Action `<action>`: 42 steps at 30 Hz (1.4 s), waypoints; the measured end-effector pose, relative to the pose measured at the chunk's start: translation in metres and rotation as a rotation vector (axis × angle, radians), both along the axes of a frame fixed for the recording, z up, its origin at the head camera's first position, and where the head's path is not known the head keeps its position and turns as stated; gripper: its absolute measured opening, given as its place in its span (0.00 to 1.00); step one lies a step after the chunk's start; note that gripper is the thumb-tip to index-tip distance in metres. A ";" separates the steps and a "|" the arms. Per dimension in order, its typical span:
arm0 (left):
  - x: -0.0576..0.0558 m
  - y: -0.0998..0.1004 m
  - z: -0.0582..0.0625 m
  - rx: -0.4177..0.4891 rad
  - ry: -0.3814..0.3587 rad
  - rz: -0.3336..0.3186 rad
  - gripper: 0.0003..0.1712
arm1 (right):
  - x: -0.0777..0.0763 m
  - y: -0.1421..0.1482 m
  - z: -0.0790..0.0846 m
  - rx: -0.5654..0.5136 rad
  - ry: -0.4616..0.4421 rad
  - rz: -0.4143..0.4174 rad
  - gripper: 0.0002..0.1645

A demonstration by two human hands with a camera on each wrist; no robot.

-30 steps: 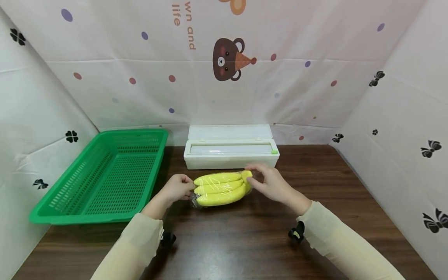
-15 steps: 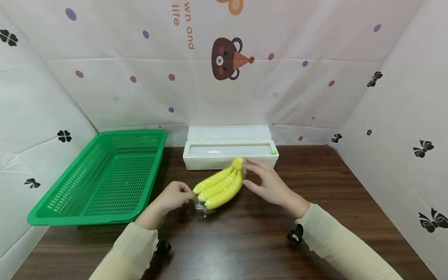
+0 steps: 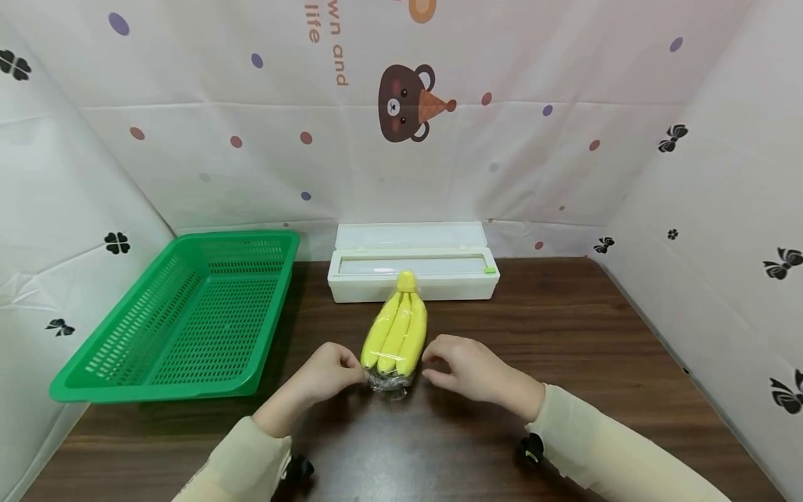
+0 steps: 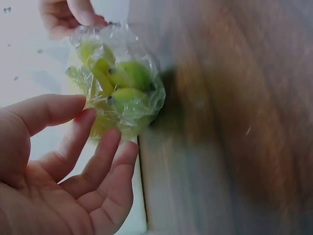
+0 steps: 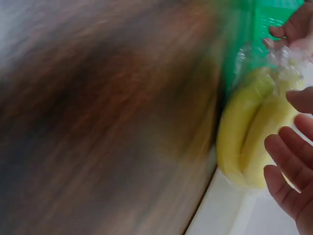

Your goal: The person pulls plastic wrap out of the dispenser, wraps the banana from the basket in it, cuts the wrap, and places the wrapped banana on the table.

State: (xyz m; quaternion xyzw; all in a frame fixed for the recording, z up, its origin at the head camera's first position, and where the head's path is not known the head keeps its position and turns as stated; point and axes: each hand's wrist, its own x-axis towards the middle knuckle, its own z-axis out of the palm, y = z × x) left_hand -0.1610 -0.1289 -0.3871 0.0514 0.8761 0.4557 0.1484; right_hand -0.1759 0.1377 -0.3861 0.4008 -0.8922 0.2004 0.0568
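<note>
A bunch of yellow bananas (image 3: 395, 328) in clear plastic wrap (image 3: 389, 381) lies in the middle, its stem pointing at the back and overlapping the white box in the head view. At the lower left of the bunch, my left hand (image 3: 329, 373) pinches the film between thumb and index finger, as the left wrist view shows on the wrap (image 4: 142, 105). My right hand (image 3: 467, 369) is just right of the bananas, fingers loosely bent and apart. In the right wrist view its spread fingers (image 5: 288, 152) hold nothing beside the bunch (image 5: 244, 127).
Behind the bananas stands a long white cling film box (image 3: 414, 288) with its lid raised and a green slider at the right. A green plastic basket (image 3: 266, 335) sits to the left on the dark wooden table (image 3: 564, 314). Patterned white sheets (image 3: 270, 167) enclose the back and sides.
The banana bunch has turned counterclockwise, its stem swinging from the right to the back. My right hand has left the stem and come down toward the front. The left hand has stayed at the tips.
</note>
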 end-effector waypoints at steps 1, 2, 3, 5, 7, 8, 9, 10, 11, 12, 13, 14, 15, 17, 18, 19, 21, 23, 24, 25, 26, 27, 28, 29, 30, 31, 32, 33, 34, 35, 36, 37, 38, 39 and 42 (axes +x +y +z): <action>0.002 0.002 -0.001 0.008 0.004 0.000 0.08 | 0.002 0.000 0.000 0.021 0.003 0.002 0.10; 0.003 0.005 -0.001 0.016 0.004 0.006 0.08 | 0.003 0.001 -0.001 0.038 0.008 0.003 0.10; 0.004 0.007 -0.001 0.029 -0.001 0.011 0.08 | 0.004 0.001 -0.002 0.051 0.004 0.005 0.10; 0.007 0.011 -0.002 0.059 -0.029 0.029 0.07 | 0.006 0.002 -0.003 0.065 -0.037 0.004 0.11; 0.008 0.015 -0.004 0.104 -0.074 0.054 0.06 | 0.007 0.002 -0.005 0.068 -0.117 -0.003 0.13; 0.009 0.016 -0.004 0.132 -0.105 0.068 0.06 | 0.007 0.001 -0.006 0.061 -0.177 -0.007 0.15; 0.010 0.017 -0.005 0.165 -0.140 0.080 0.07 | 0.008 0.000 -0.007 0.045 -0.251 -0.013 0.17; 0.010 0.019 -0.006 0.202 -0.174 0.092 0.07 | 0.008 -0.001 -0.007 0.025 -0.328 -0.023 0.20; 0.010 0.019 -0.008 0.237 -0.205 0.101 0.07 | 0.009 -0.002 -0.008 -0.005 -0.421 -0.035 0.21; 0.011 0.020 -0.009 0.274 -0.236 0.107 0.08 | 0.009 -0.003 -0.008 -0.041 -0.522 -0.055 0.22; 0.011 0.021 -0.011 0.311 -0.263 0.112 0.08 | 0.009 -0.004 -0.009 -0.087 -0.628 -0.077 0.23; 0.011 0.022 -0.012 0.345 -0.288 0.115 0.09 | 0.010 -0.006 -0.009 -0.139 -0.741 -0.103 0.23; 0.011 0.023 -0.014 0.379 -0.307 0.114 0.09 | 0.010 -0.007 -0.009 -0.193 -0.850 -0.132 0.24; 0.011 0.025 -0.017 0.431 -0.337 0.125 0.08 | 0.010 -0.008 -0.009 -0.297 -1.052 -0.194 0.25; 0.011 0.026 -0.018 0.452 -0.346 0.132 0.08 | 0.010 -0.009 -0.009 -0.345 -1.135 -0.223 0.26; 0.012 0.027 -0.019 0.470 -0.353 0.139 0.07 | 0.010 -0.009 -0.009 -0.386 -1.203 -0.248 0.27; 0.013 0.030 -0.020 0.495 -0.360 0.161 0.07 | 0.011 -0.010 -0.009 -0.460 -1.309 -0.281 0.31; 0.014 0.033 -0.020 0.513 -0.363 0.186 0.07 | 0.012 -0.011 -0.010 -0.522 -1.375 -0.310 0.36; 0.015 0.034 -0.020 0.522 -0.366 0.196 0.07 | 0.013 -0.012 -0.011 -0.552 -1.401 -0.318 0.37; 0.015 0.035 -0.020 0.533 -0.369 0.205 0.06 | 0.013 -0.012 -0.012 -0.578 -1.421 -0.323 0.39; 0.015 0.036 -0.021 0.546 -0.372 0.215 0.06 | 0.014 -0.013 -0.013 -0.606 -1.440 -0.326 0.40; 0.016 0.037 -0.022 0.560 -0.375 0.223 0.07 | 0.015 -0.014 -0.014 -0.630 -1.451 -0.332 0.40; 0.016 0.038 -0.023 0.576 -0.379 0.228 0.06 | 0.016 -0.015 -0.015 -0.654 -1.460 -0.334 0.40; 0.016 0.038 -0.024 0.593 -0.382 0.233 0.06 | 0.017 -0.016 -0.016 -0.679 -1.464 -0.333 0.39; 0.017 0.039 -0.024 0.610 -0.386 0.237 0.06 | 0.017 -0.017 -0.016 -0.699 -1.467 -0.331 0.38; 0.017 0.040 -0.025 0.627 -0.387 0.241 0.06 | 0.018 -0.018 -0.016 -0.721 -1.467 -0.332 0.37; 0.017 0.041 -0.027 0.644 -0.387 0.245 0.06 | 0.019 -0.019 -0.016 -0.742 -1.464 -0.331 0.35; 0.018 0.041 -0.028 0.660 -0.386 0.249 0.06 | 0.019 -0.019 -0.016 -0.760 -1.460 -0.330 0.34; 0.018 0.042 -0.029 0.674 -0.385 0.254 0.06 | 0.020 -0.020 -0.016 -0.780 -1.455 -0.331 0.33; 0.019 0.043 -0.030 0.691 -0.384 0.260 0.06 | 0.021 -0.021 -0.017 -0.797 -1.450 -0.331 0.32; 0.019 0.043 -0.031 0.705 -0.385 0.269 0.06 | 0.022 -0.022 -0.017 -0.814 -1.447 -0.336 0.30; 0.020 0.044 -0.032 0.721 -0.384 0.276 0.06 | 0.022 -0.023 -0.018 -0.832 -1.444 -0.343 0.29; 0.020 0.045 -0.033 0.735 -0.384 0.285 0.06 | 0.023 -0.024 -0.018 -0.849 -1.440 -0.350 0.28; 0.021 0.046 -0.033 0.746 -0.383 0.293 0.05 | 0.024 -0.025 -0.019 -0.864 -1.437 -0.360 0.27; 0.023 0.049 -0.033 0.778 -0.385 0.313 0.05 | 0.026 -0.028 -0.020 -0.916 -1.417 -0.396 0.25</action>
